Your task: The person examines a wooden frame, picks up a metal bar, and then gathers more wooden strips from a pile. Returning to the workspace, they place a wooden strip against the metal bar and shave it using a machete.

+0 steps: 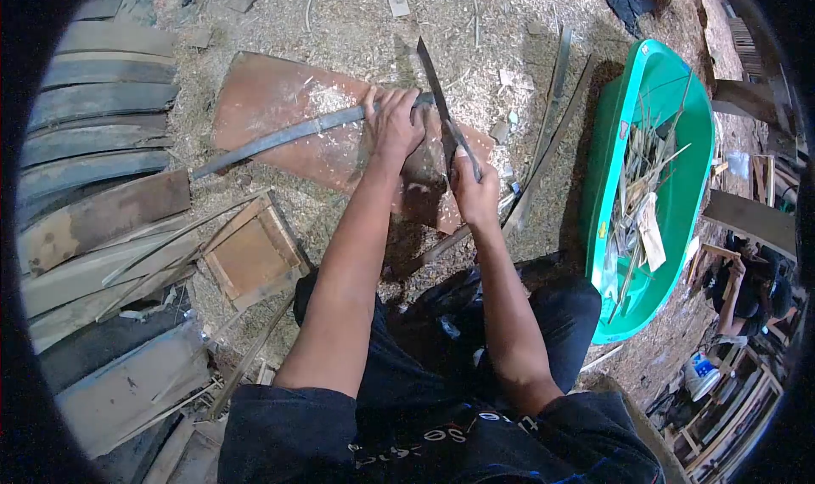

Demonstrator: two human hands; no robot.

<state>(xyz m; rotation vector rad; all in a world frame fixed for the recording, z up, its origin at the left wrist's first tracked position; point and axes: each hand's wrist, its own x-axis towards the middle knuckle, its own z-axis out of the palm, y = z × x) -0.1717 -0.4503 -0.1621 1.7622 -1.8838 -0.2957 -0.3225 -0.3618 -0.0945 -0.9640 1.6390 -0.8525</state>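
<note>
My left hand (394,121) is closed over a long, slightly curved grey strip of wood (289,136), near the strip's right end. That strip lies across a reddish-brown board (255,102) on the ground, dusted with pale shavings. In my right hand (474,191) is a machete (435,81), its long dark blade angled up and away from me. The blade overlaps the strip's right end in this view, just right of my left hand.
A green tub (600,221) full of wood splinters stands at right. Curved planks (110,98) are stacked along the left. A square wooden frame (255,250) lies near my left arm. Long strips (556,110) lie before the tub. Another person (747,289) is at far right.
</note>
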